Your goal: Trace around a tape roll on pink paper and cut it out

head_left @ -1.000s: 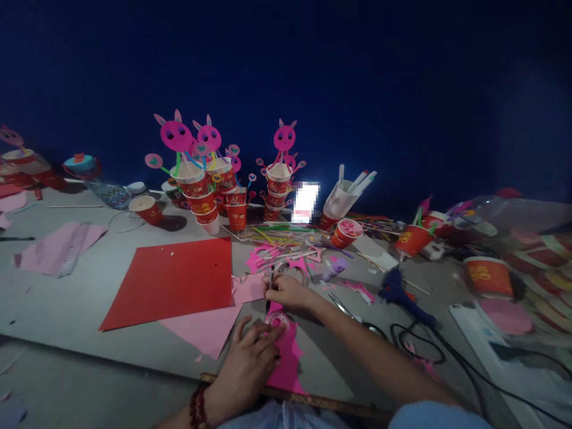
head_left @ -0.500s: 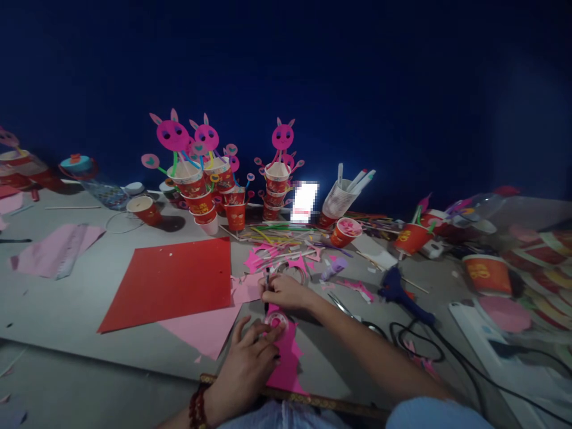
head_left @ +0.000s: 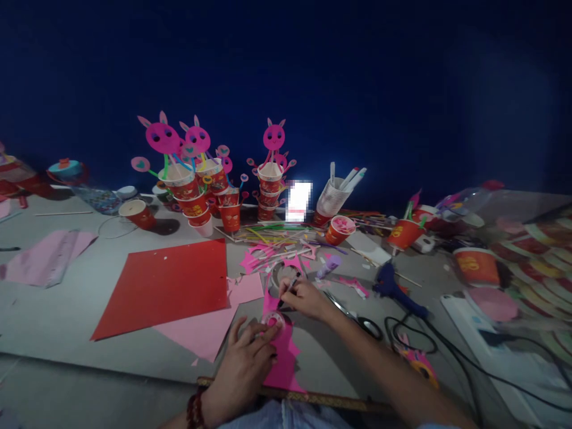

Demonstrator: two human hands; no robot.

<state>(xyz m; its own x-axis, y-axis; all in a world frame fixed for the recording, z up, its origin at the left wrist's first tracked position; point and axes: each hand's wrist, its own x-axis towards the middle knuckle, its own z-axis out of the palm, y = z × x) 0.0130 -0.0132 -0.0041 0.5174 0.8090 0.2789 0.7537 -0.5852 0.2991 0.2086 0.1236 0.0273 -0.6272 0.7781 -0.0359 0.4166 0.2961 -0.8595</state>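
Observation:
My left hand (head_left: 248,356) lies over a bright pink sheet of paper (head_left: 282,363) with a jagged right edge. Its fingers are spread, and a fingertip presses a small clear ring (head_left: 273,320), like a tape roll, flat onto the sheet. My right hand (head_left: 304,298) is closed around a dark pen (head_left: 294,281), which tilts with its tip low near the ring's upper right edge. Whether the tip touches the paper cannot be made out. Just beyond that hand is a larger ring (head_left: 281,275), partly covered by pink scraps.
Scissors (head_left: 353,314) and a blue glue gun (head_left: 397,292) with black cable lie to the right. At left are red card (head_left: 165,286) and light pink paper (head_left: 201,333). Behind stand decorated red cups (head_left: 192,205), a cup of markers (head_left: 331,199) and scattered sticks (head_left: 263,232).
My right hand has moved right with the pen, from the ring's upper left to its upper right; the pen went from upright to tilted. My left hand still presses the ring. The view shifted slightly.

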